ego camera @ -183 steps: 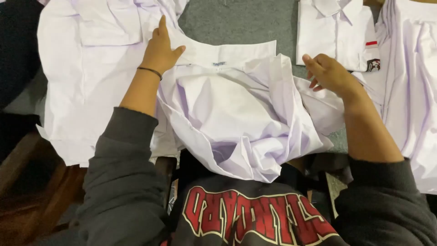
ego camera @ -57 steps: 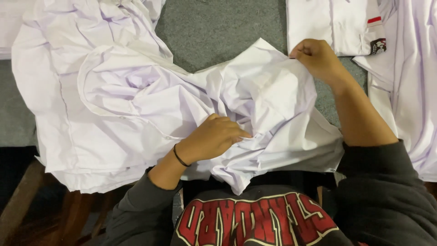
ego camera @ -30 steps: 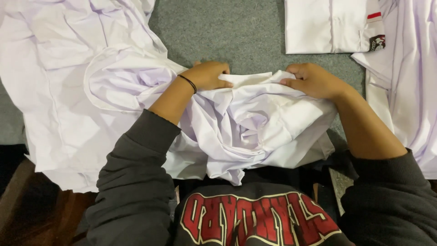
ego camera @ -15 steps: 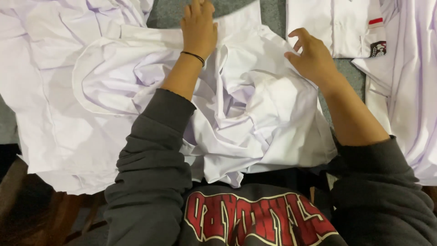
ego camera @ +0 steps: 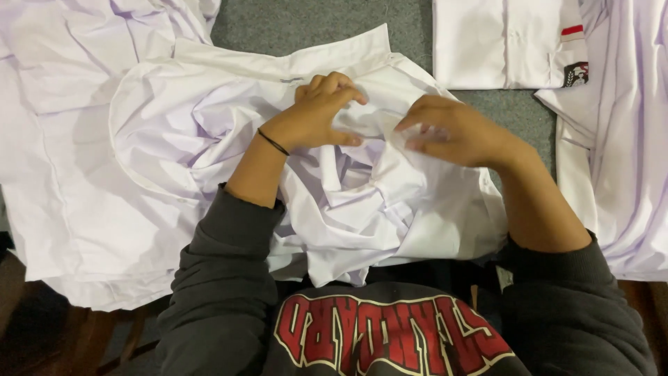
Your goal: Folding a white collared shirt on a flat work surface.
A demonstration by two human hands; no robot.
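Grey tabletop (ego camera: 306,24), strewn with white garments: nearest, a crumpled white shirt (ego camera: 209,118) lies mid-surface, the left hand (ego camera: 316,115) and right hand (ego camera: 452,132) both pinching its bunched cloth. Flattening creases before each fold would likely help. Beyond, a folded shirt (ego camera: 501,45).

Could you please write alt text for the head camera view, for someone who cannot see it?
Both hands, left hand and right hand, gather a crumpled white shirt on a grey table. More white shirts lie left; a folded shirt lies top right.
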